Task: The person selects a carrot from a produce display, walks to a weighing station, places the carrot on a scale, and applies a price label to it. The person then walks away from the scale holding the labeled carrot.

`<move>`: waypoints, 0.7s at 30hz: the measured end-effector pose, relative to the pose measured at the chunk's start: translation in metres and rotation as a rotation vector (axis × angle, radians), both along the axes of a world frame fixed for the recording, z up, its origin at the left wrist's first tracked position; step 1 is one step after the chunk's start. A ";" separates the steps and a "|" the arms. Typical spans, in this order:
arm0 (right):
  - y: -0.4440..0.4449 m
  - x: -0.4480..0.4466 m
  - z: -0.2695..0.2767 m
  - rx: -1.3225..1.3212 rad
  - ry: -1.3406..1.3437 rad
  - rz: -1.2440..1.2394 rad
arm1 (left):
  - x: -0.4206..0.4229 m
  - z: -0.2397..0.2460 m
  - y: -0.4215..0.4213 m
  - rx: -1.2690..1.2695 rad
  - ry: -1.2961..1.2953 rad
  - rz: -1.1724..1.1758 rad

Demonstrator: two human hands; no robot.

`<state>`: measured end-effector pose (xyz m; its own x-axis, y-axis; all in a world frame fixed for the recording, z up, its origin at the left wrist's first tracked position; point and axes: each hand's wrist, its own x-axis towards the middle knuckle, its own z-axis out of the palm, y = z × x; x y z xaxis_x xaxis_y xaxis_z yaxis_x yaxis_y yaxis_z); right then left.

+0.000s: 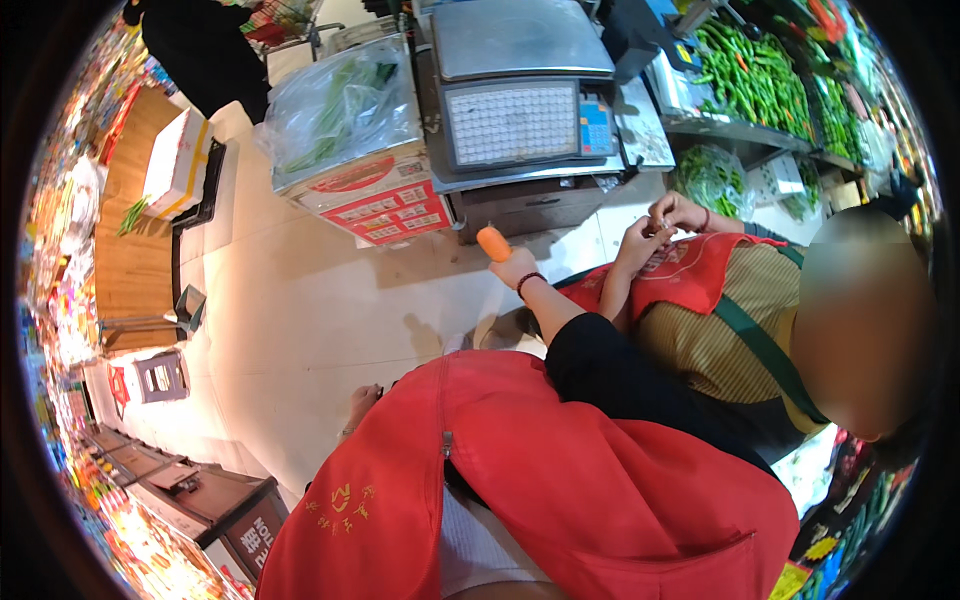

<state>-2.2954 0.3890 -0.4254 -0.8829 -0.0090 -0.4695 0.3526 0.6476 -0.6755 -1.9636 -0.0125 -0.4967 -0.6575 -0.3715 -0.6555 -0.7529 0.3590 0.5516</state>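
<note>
A carrot [494, 244] sticks out of the fist of my right hand [514, 268], which is held out in front of me, with a dark red bead bracelet at the wrist. Beyond it stands a label scale [517, 120] with a steel plate and a keypad. Low at my left side, partly behind the red vest, is my left hand [365, 400]; whether its fingers hold anything cannot be seen. A co-worker in a red apron stands close on the right, both hands [658, 229] together at chest height.
Bagged green vegetables [337, 112] lie on a cardboard box [375, 199] left of the scale. Green peppers [754, 82] fill a display at the upper right. A white foam box [178, 165] and a grey stool [161, 375] are at the left. A person in black stands at the upper left.
</note>
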 end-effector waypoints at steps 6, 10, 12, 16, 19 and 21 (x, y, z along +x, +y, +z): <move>0.020 0.023 -0.018 0.142 -0.023 0.032 | 0.023 -0.010 -0.053 -0.058 -0.118 -0.190; 0.023 0.042 -0.028 0.188 -0.191 -0.044 | -0.019 0.008 -0.045 0.204 -0.040 0.149; 0.022 0.048 -0.029 0.073 -0.369 -0.124 | -0.045 0.033 -0.042 0.205 -0.055 0.114; 0.027 0.052 -0.031 -0.040 -0.466 -0.264 | -0.118 0.075 -0.035 0.209 -0.042 0.017; 0.025 0.048 -0.025 -0.048 -0.492 -0.374 | -0.199 0.097 -0.052 0.167 0.022 -0.144; 0.014 0.047 -0.014 -0.145 -0.504 -0.435 | -0.240 0.107 -0.067 0.199 0.093 -0.182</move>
<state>-2.2487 0.4034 -0.4396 -0.4942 0.2031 -0.8453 0.8547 0.2910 -0.4298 -2.2040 -0.0791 -0.3902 -0.7622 -0.1116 -0.6376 -0.6288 0.3613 0.6885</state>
